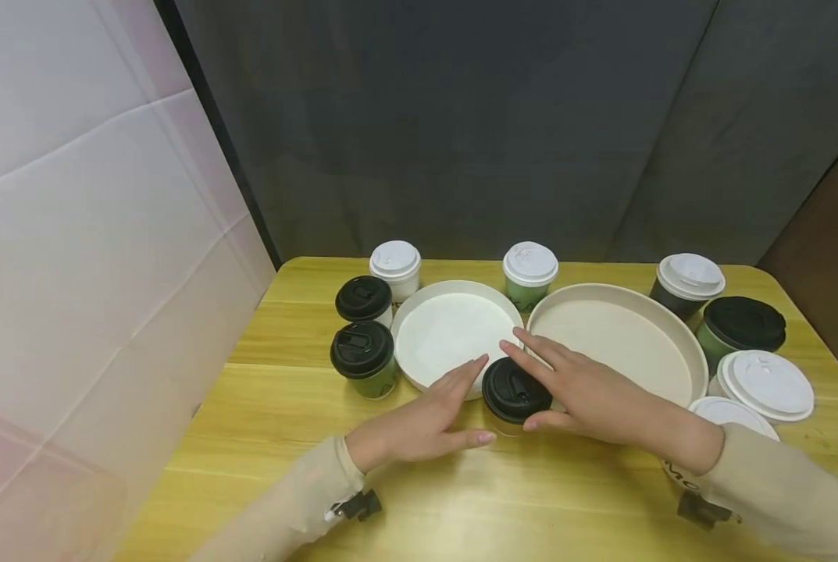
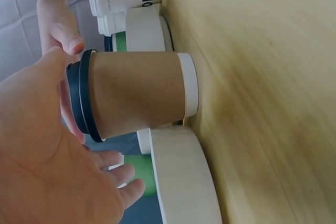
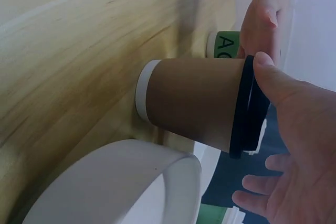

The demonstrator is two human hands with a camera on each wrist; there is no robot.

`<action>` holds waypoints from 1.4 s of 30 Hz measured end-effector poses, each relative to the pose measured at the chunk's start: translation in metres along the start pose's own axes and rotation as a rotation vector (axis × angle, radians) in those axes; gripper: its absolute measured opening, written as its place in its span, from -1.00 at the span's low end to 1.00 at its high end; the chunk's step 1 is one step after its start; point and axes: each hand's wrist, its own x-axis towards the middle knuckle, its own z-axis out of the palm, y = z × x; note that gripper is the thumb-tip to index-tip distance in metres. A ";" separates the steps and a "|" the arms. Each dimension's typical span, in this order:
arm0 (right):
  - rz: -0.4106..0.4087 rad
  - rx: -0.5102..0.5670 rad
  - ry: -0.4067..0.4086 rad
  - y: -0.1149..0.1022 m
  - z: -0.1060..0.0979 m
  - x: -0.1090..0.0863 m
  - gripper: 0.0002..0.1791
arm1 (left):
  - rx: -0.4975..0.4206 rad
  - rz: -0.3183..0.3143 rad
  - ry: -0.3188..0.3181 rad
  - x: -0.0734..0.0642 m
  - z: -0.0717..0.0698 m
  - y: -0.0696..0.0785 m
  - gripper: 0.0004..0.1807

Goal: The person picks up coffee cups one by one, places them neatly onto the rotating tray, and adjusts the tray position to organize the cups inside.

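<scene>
table [image 1: 503, 515] of yellow wood spreads beneath me, bearing the cream tray [image 1: 608, 336] and, to its left, the smaller white tray [image 1: 450, 328]. my left hand [image 1: 422, 421] and right hand [image 1: 594, 390] flank the brown cup [image 2: 136, 93], fingers extended, neither gripping; whether either touches it i cannot tell. the cup stands upright on the wood, on my side of the trays, its black lid [image 1: 515, 390] on.

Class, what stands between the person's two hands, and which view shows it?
A brown cup, black lid on, stands between the left hand and right hand in the head view.
</scene>
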 end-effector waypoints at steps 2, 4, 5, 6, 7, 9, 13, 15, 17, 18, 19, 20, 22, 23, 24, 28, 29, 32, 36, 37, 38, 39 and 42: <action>-0.005 0.003 0.008 0.000 0.001 0.001 0.10 | -0.041 -0.005 -0.002 0.000 0.001 0.000 0.06; -0.005 0.004 0.007 -0.001 0.002 0.002 0.10 | -0.075 -0.016 -0.013 0.000 0.002 0.001 0.05; -0.002 0.007 0.004 -0.001 0.003 0.003 0.10 | -0.091 -0.021 -0.018 0.000 0.003 0.002 0.05; -0.002 0.009 0.004 -0.002 0.003 0.003 0.09 | -0.103 -0.025 -0.022 0.000 0.003 0.002 0.05; 0.003 0.009 -0.002 -0.002 0.003 0.004 0.10 | -0.116 -0.030 -0.028 0.000 0.004 0.002 0.05; 0.013 0.010 -0.015 -0.003 0.003 0.005 0.10 | -0.132 -0.035 -0.035 0.000 0.006 0.002 0.04; 0.018 0.013 -0.030 -0.004 0.004 0.006 0.09 | -0.149 -0.026 -0.029 0.000 0.009 0.001 0.03; 0.017 0.015 -0.032 -0.004 0.005 0.006 0.09 | -0.154 -0.015 -0.019 0.000 0.010 0.001 0.02; 0.019 0.017 -0.034 -0.004 0.005 0.006 0.10 | -0.150 -0.002 -0.007 0.000 0.010 0.001 0.01; 0.019 0.018 -0.033 -0.004 0.006 0.006 0.10 | -0.148 0.003 -0.002 0.001 0.011 0.001 0.01; 0.018 0.021 -0.032 -0.004 0.006 0.006 0.11 | -0.145 0.006 0.002 0.001 0.011 0.001 0.01; 0.017 0.023 -0.030 -0.005 0.006 0.006 0.11 | -0.144 0.010 0.005 0.001 0.011 0.001 0.00; 0.013 0.027 -0.025 -0.005 0.007 0.006 0.10 | -0.135 0.018 0.011 0.001 0.011 0.001 0.00; 0.010 0.030 -0.021 -0.005 0.007 0.006 0.10 | -0.131 0.021 0.013 0.001 0.011 0.001 0.00; 0.007 0.029 -0.019 -0.005 0.008 0.007 0.10 | -0.131 0.021 0.014 0.001 0.011 0.001 0.00; -0.001 0.026 -0.014 -0.006 0.009 0.008 0.08 | -0.133 0.025 0.020 0.001 0.011 0.001 -0.01; -0.002 0.025 -0.013 -0.006 0.009 0.008 0.08 | -0.135 0.023 0.019 0.001 0.011 0.001 -0.01; 0.000 0.029 -0.009 -0.007 0.010 0.008 0.07 | -0.144 0.024 0.022 0.001 0.010 0.000 -0.02; -0.001 0.023 0.007 -0.008 0.009 0.008 0.06 | -0.154 0.027 0.024 0.001 0.010 0.001 -0.02; -0.004 0.021 0.013 -0.008 0.008 0.009 0.07 | -0.155 0.025 0.022 0.001 0.010 0.001 -0.02; -0.007 0.017 0.020 -0.008 0.008 0.009 0.07 | -0.157 0.021 0.020 0.001 0.010 0.002 -0.02; -0.010 0.013 0.028 -0.008 0.007 0.009 0.08 | -0.159 0.018 0.018 0.001 0.010 0.002 -0.01; -0.019 0.012 0.048 -0.008 0.004 0.009 0.09 | -0.174 -0.001 0.011 -0.001 0.009 0.004 -0.01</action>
